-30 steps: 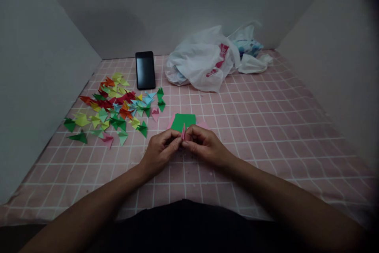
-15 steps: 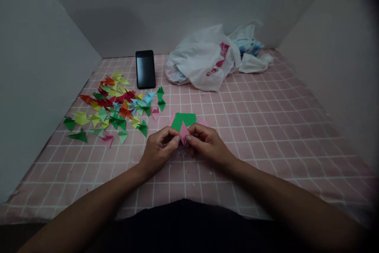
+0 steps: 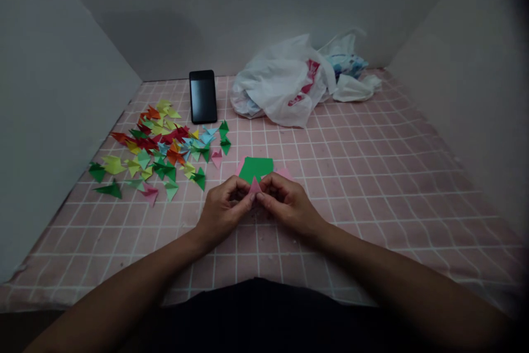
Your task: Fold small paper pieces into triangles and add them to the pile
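Observation:
A small pink folded paper (image 3: 255, 185) is pinched between my two hands, its visible part a triangle pointing away from me. My left hand (image 3: 223, 205) is closed on its left side, thumb on the near edge. From the right, my right hand (image 3: 289, 203) grips the same piece, thumb and fingers together. Just beyond the fingertips lies a green paper sheet (image 3: 257, 167) on the cloth. Pink paper (image 3: 284, 173) shows partly at its right, and a strip of pink at its left. The fingers hide the lower part of the folded piece.
Many coloured folded paper pieces (image 3: 165, 146) spread over the left side of the pink checked cloth (image 3: 363, 188). A black phone (image 3: 203, 97) lies behind them. White plastic bags (image 3: 285, 80) sit against the back wall. Pale walls stand left, right and behind.
The pink paper went from a taller diamond shape to a shorter triangle, its top point now lower. Both thumbs have drawn closer together at its near edge.

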The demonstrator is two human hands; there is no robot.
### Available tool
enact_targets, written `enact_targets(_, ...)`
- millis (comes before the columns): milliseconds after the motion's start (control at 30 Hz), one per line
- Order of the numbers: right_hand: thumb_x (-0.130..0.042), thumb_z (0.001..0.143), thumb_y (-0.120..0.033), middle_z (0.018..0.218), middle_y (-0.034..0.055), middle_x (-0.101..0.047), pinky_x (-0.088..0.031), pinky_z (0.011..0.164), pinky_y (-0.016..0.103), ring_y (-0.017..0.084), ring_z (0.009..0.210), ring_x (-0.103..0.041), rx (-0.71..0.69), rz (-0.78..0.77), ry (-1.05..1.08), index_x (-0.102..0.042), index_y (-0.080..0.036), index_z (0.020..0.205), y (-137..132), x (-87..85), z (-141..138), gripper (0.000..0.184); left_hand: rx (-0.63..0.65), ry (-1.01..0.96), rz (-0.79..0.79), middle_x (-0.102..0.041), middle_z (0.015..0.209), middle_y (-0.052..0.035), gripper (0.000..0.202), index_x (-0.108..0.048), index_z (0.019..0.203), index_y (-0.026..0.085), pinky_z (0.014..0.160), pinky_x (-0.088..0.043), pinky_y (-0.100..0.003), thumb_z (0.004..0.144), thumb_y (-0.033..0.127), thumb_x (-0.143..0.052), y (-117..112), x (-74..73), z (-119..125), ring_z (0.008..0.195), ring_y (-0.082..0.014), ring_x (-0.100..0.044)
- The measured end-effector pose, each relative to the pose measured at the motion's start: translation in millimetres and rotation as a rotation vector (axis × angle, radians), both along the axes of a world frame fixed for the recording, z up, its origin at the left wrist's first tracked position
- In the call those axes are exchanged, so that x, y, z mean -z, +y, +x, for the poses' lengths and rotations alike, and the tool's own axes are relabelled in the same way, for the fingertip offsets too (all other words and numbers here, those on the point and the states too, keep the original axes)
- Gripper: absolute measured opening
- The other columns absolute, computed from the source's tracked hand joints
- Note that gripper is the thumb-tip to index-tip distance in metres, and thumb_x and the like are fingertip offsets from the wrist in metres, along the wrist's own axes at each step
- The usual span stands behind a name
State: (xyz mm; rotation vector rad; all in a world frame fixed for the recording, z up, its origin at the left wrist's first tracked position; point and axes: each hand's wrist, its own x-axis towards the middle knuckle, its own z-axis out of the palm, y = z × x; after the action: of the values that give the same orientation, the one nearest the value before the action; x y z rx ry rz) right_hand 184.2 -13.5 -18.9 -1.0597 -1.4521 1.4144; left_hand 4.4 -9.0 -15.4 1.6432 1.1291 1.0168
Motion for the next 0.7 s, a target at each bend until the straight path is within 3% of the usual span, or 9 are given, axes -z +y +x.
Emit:
enact_targets(433, -0.064, 0.088, -0.026, 0.071, -0.0023, -0.057, -0.044, 0.056, 0.027, 0.013, 0.064, -0.056, 0.031, 0.049, 0.049, -0.056, -0.023, 0.083, -3.1, -3.9, -1.6, 0.011, 0.031, -0.157, -0.04, -0.068, 0.074, 0.0008, 0.009, -0.064, 0.088, 0.018, 0.062, -0.056, -0.02, 0.084, 0.018, -0.071, 0.3, -4.4, 2.5, 0.065, -0.0107, -0.066)
enact_targets(700, -0.064, 0.09, -0.027, 0.076, -0.0006, -0.059, -0.044, 0.059, 0.03, 0.013, 0.066, -0.054, 0.065, 0.171, -0.024, -0.057, -0.023, 0.086, -5.1, -0.6, -0.3, 0.009, 0.009, -0.098, 0.24, -0.066, 0.082, -0.0008, 0.013, -0.068, 0.086, 0.02, 0.069, -0.055, -0.024, 0.085, 0.007, -0.069, -0.8, 0.7, -2.3, 0.076, -0.0126, -0.065)
